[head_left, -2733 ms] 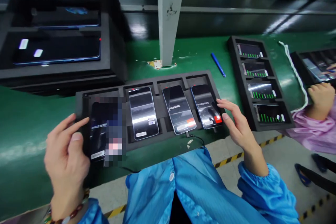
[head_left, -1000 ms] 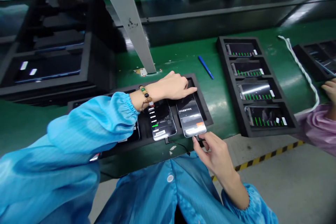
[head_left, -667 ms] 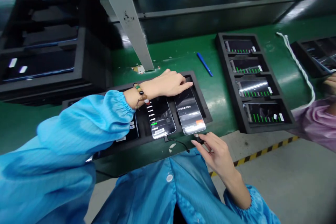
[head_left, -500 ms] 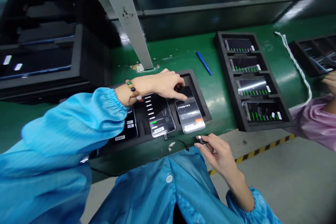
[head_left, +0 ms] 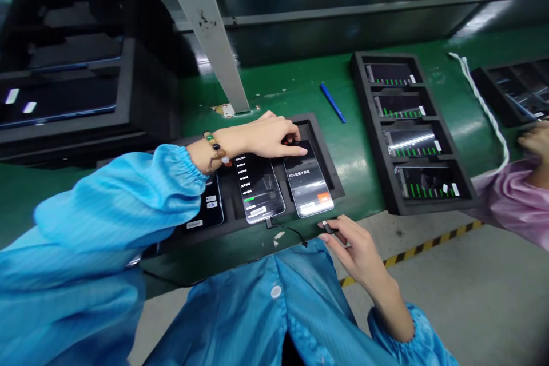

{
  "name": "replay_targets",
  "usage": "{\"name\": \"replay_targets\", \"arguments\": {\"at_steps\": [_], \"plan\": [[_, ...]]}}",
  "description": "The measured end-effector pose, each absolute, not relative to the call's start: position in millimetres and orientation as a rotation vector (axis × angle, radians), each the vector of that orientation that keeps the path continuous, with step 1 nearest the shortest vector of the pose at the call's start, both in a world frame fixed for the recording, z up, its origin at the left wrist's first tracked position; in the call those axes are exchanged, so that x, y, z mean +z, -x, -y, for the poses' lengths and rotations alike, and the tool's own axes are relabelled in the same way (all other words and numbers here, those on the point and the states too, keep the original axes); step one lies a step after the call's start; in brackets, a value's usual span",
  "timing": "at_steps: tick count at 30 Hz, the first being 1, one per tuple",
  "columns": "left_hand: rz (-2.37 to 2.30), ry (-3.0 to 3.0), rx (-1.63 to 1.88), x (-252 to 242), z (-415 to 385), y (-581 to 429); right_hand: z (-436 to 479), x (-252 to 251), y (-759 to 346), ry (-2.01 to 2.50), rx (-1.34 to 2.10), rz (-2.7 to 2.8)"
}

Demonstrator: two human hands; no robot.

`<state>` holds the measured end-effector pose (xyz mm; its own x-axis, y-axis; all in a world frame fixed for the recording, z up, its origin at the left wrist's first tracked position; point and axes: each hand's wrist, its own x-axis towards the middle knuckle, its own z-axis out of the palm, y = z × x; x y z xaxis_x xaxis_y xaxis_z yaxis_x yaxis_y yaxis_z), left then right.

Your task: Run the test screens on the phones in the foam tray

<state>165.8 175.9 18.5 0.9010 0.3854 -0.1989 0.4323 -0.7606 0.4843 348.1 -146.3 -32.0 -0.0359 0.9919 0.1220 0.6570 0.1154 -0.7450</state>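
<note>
My left hand (head_left: 274,136) reaches over the black foam tray (head_left: 315,121). Its thumb lies over the upper screen of the right-hand smartphone (head_left: 309,183), with the other fingers curled round that phone's top end. White text and an orange button show on the screen. Just below the phone's lower edge, my right hand (head_left: 354,243) pinches a black cable plug (head_left: 328,227), its metal tip apart from the phone. To the left lies a second smartphone (head_left: 259,189) with a list on its screen and a black cable (head_left: 285,227) at its lower end. Another phone (head_left: 206,206) is partly under my left sleeve.
A tray of several phones (head_left: 448,206) stands to the right, with a blue pen (head_left: 333,103) beside it. A white twisted cord (head_left: 484,106) lies farther right, near another person's hand (head_left: 536,140). Stacked foam trays (head_left: 150,80) and a metal post (head_left: 210,28) stand left.
My left thumb has shifted slightly up on the phone's screen. My right hand keeps the plug near the phone's lower edge, turned a little. The other person's hand has moved slightly.
</note>
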Motion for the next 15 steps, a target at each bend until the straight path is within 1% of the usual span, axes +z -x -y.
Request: {"name": "replay_targets", "arguments": {"at_steps": [9, 15], "plan": [[-0.548, -2.592, -0.234, 21.9, -175.5, -156.3, 146.5, -15.1, -351.1, 1.626, 0.874, 1.788], [-0.587, -2.631, -0.269, 25.7, -156.6, -153.0, 140.2, -20.6, -350.1, 1.564, 0.821, 1.831]]}}
